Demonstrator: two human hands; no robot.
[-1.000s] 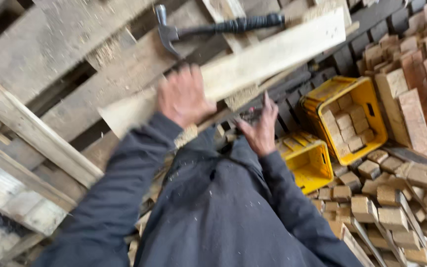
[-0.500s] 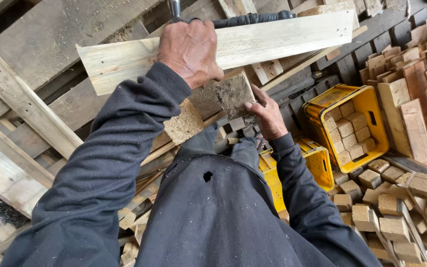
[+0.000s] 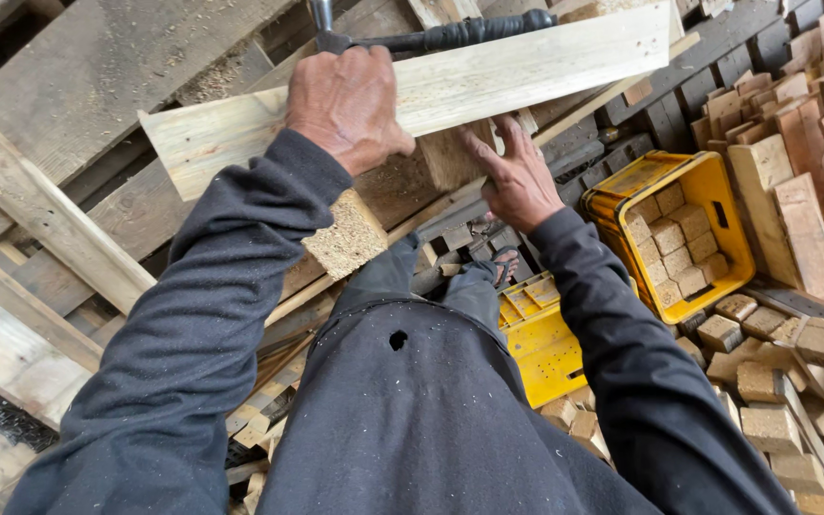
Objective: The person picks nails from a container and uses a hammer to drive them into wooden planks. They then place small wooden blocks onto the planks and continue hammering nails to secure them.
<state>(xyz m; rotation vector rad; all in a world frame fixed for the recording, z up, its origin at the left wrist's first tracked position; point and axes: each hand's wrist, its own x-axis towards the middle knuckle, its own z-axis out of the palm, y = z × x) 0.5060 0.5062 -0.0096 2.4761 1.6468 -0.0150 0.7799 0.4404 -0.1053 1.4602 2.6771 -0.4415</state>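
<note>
Two hands on a pale plank, held up over a pile of pallet wood.

Left hand (image 3: 347, 105) clenched over the top edge of the pale plank (image 3: 526, 76), fingers curled tight round it, near the plank's left end. Right hand (image 3: 517, 176) just under the plank's middle, fingers half spread and pressed against a chipboard block (image 3: 450, 157) fixed to the plank's underside; grip on it cannot be told. A second chipboard block (image 3: 345, 238) sits below the plank's left end, beside the left sleeve. Hammer (image 3: 431, 36) with black handle lies just behind the plank's top edge, on the pallet boards (image 3: 97, 67). Yellow crate (image 3: 717, 191) of wood blocks stands right of the plank and below it; loose blocks (image 3: 793, 372) lie heaped beyond the crate.
</note>
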